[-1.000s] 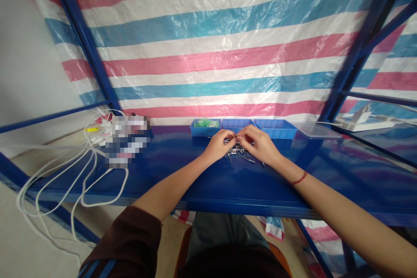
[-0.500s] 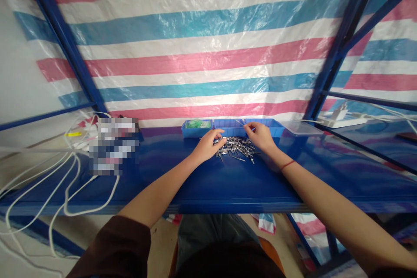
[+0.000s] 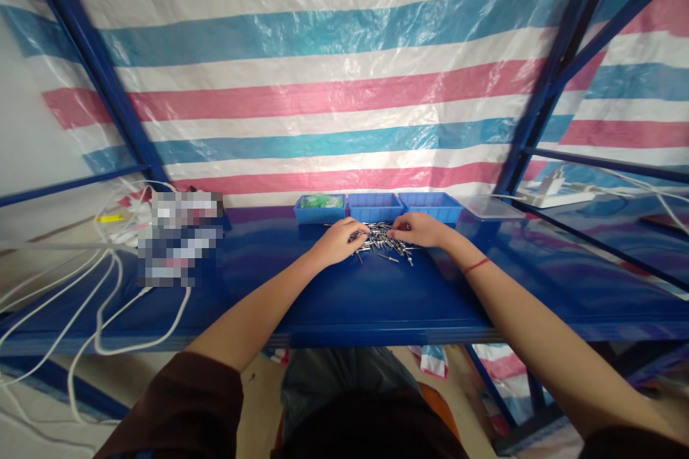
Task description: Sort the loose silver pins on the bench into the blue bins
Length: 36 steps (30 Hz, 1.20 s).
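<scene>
A loose pile of thin silver blind rivets [image 3: 381, 239] lies on the blue tabletop. At the left edge of the pile is my left hand [image 3: 339, 241], its fingers curled and thumb tip near the fingertips; what they hold, if anything, is too small to make out. My right hand [image 3: 420, 231] comes in from the other side, thumb and fingers pinched together at the upper right of the pile. Its fingertips touch the rivets, and I cannot see whether one is between them. Just behind the pile stands a blue middle bin [image 3: 375, 206].
Left of the middle bin is a blue bin [image 3: 321, 215] with green plastic packets. A third blue bin [image 3: 430, 211] stands at right, beside a clear lid [image 3: 492, 208]. White cables [image 3: 115, 301] loop at left. A power strip [image 3: 560, 193] sits far right.
My right hand has come down from over the middle bin, where it held a thin rivet, to the pile. My left fingers have closed somewhat over the pile's left side.
</scene>
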Available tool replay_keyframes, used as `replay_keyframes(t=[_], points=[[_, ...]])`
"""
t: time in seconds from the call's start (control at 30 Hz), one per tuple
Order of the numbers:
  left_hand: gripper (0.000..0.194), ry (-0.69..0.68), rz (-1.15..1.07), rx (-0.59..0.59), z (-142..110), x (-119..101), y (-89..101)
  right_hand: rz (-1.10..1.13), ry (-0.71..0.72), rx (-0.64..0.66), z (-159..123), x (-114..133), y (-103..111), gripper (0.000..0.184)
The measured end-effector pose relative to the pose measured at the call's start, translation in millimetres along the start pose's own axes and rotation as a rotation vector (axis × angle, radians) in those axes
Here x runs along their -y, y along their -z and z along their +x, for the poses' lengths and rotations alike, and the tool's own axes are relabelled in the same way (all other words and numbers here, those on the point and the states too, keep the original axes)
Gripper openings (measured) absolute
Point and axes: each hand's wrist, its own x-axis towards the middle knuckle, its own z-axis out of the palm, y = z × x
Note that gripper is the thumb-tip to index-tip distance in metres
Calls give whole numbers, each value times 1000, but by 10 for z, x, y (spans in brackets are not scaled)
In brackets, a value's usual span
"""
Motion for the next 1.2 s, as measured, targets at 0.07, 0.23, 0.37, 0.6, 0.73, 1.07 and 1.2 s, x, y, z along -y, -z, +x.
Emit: replay_keyframes(t=[0.07, 0.23, 0.37, 0.6, 0.73, 1.07, 1.2], points=[[23, -10, -11, 15, -1, 2, -2, 12, 25, 61, 1, 42, -54, 33], [22, -25, -11, 58, -2, -15, -4, -14, 66, 36, 31, -12, -153, 25], [21, -47, 26, 77, -4, -19, -1, -76, 114, -3, 56, -17, -188, 19], [21, -109, 83, 106, -2, 28, -10, -95, 151, -96, 52, 61, -207, 18], [25, -69, 120, 115, -11, 43, -31, -85, 153, -175, 38, 104, -196, 20], [43, 71, 170, 65, -21, -7, -45, -17, 158, -296, 53, 187, -158, 20], [42, 105, 84, 48, -17, -41, -52, 113, 251, -252, 60, 264, -113, 24]])
